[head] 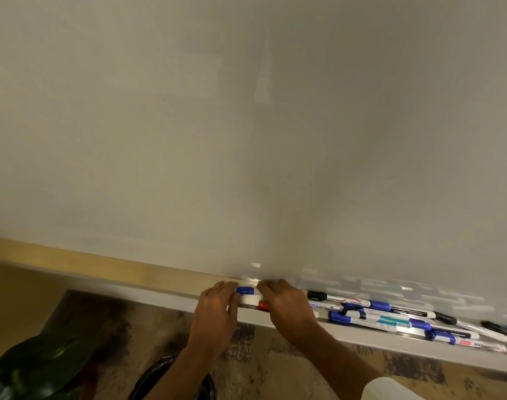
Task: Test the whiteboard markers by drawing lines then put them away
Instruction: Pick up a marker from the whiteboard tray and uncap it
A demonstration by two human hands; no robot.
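Observation:
A blank whiteboard point(246, 125) fills most of the view. Along its lower edge runs a grey marker tray point(362, 339). Both hands are at the tray, close together. My left hand point(217, 307) and my right hand point(287, 307) each have fingers curled around an end of a blue-capped marker point(245, 290). Just below it, between the hands, lie a white marker body point(249, 298) and a red-capped marker point(262, 306). To the right, a pile of several markers point(390, 316) with blue and black caps lies in the tray.
A dark green plant point(36, 368) stands at the lower left. The floor below has a mottled brown carpet point(275, 356). A black object point(160, 373) sits on the floor under my left arm, and a white sleeve point(390, 388) shows at the bottom right.

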